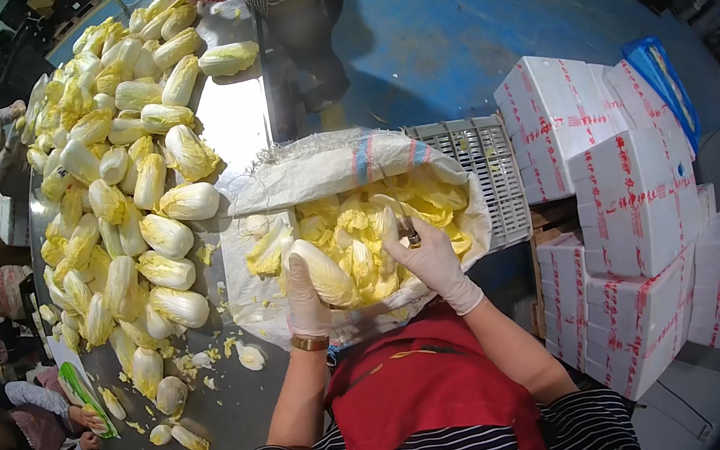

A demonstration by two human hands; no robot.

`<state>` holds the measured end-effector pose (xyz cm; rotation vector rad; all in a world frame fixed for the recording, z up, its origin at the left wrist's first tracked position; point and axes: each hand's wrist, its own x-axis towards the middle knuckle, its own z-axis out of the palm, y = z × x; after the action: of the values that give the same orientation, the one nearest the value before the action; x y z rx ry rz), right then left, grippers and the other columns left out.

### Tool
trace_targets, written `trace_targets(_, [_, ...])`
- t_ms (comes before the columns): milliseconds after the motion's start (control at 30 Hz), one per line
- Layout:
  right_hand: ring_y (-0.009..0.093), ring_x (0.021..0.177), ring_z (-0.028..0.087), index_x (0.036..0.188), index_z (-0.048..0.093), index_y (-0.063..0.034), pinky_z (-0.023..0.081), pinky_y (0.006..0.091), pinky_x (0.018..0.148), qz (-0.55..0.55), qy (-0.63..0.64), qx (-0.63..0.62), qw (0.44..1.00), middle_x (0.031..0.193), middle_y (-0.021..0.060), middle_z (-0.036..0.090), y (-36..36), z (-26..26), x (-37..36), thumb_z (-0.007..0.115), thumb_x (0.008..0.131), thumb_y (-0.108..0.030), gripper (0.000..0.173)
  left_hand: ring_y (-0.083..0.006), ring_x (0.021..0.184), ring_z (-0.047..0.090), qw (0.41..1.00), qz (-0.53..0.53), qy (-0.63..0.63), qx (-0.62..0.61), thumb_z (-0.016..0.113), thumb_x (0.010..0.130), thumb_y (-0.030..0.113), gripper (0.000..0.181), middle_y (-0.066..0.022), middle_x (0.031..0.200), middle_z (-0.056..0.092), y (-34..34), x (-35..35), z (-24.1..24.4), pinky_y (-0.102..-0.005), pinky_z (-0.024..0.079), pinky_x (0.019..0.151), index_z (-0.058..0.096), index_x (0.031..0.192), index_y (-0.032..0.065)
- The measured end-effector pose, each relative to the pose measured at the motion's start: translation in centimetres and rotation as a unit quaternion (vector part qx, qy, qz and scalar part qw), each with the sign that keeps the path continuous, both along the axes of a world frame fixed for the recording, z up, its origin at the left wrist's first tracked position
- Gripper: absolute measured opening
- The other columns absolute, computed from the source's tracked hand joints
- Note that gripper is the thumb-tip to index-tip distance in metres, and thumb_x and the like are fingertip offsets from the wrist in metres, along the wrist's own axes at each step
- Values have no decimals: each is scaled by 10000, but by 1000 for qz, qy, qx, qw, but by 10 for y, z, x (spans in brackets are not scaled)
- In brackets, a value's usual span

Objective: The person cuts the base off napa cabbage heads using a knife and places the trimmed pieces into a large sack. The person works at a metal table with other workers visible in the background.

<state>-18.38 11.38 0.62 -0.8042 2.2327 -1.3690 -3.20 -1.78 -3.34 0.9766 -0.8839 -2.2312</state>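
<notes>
My left hand (308, 300), in a thin white glove, grips the base end of a napa cabbage (322, 274). The cabbage is held over the near left side of a white woven sack (325, 178). My right hand (433, 254), gloved too, is closed around the handle of a knife (413, 236); its blade points away from me and is hard to make out against the leaves. Loose yellow cabbage leaves (356, 225) fill the open sack between my hands. Cut pieces of leaf (269, 247) lie on the sack's flap at the left.
A large heap of napa cabbages (131, 189) covers the metal table (220, 413) to my left, with scraps near its edge. Grey plastic crate (498, 169) stands behind the sack. White foam boxes (636, 204) are stacked at right. Co-workers (48, 425) stand around the table.
</notes>
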Motion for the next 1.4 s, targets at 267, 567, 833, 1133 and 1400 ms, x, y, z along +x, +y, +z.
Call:
trace_targets(267, [211,792,645,1064,638,12,502,299,748,121,-136,13,983,911,154,672,-17,10,22,684,811,-301,406,-118,925,552,977,-116,-49,-175,607,916,415,494,-57,1021,585,16,-9,12,-253,466,820,499,1182,13])
trace_targets(567, [366,768,636,927,609,15,513,391,696,103,-53,48,992,823,216,639,-18,12,24,638,752,-234,306,-113,842,577,986,-115,-24,-119,604,902,465,515,-42,985,597,22,-7,-7,-255,497,734,521,1161,28])
trace_targets(833, [320,631,620,860,607,2,498,376,609,-2,-49,48,998,709,192,613,-7,-12,20,613,808,-192,201,-175,856,619,989,-44,37,133,532,864,627,591,-95,1003,619,-5,-4,8,-323,550,689,574,1083,80])
trace_targets(1133, [238,822,658,1148,637,-57,515,303,729,76,-10,-5,997,940,131,673,-7,9,18,704,827,-271,392,-207,691,648,986,-101,64,118,482,884,633,595,-119,1005,627,-11,0,3,-310,558,577,565,1097,84])
trace_targets(1400, [249,711,633,1040,642,-43,500,308,656,178,-27,-65,982,821,115,628,-17,22,22,658,856,-203,245,-217,527,611,916,-323,56,233,383,940,588,584,-134,794,630,4,6,39,-292,497,430,579,1065,52])
